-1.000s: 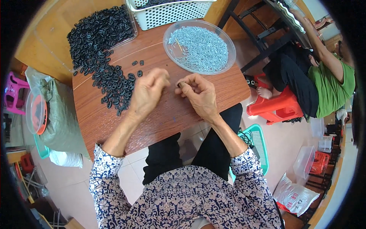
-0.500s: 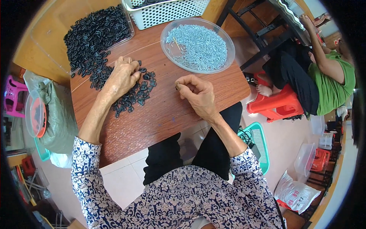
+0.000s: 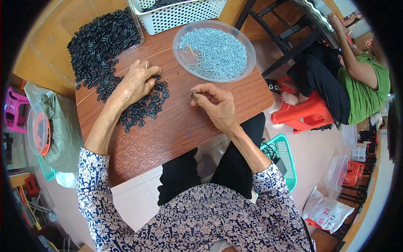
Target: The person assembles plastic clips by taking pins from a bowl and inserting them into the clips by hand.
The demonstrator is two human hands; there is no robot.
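My left hand [image 3: 136,82] rests at the right edge of the spread of small black oval plastic pieces [image 3: 149,105]. Its index finger reaches out apart from the thumb, and a black piece lies near the gap between them. The other fingers are bent. Over the bare wood to the right, my right hand [image 3: 216,103] has thumb and index finger pressed together. Whatever sits in that pinch is too small to name. Beyond it stands a clear round tub [image 3: 180,67] holding many small pale-blue rod-like pieces [image 3: 218,50] and a thin yellowish stick.
A large heap of black pieces [image 3: 103,35] spills from a clear tray at the back left. Behind the wooden table [image 3: 168,138] stands a white perforated basket [image 3: 176,19]. A person in green [image 3: 365,84] sits on a red stool [image 3: 302,115] at right. A teal basket [image 3: 289,168] is on the floor.
My left index finger has straightened to the right, away from the thumb. My right hand has shifted slightly left, still pinched. The whole view has moved a little.
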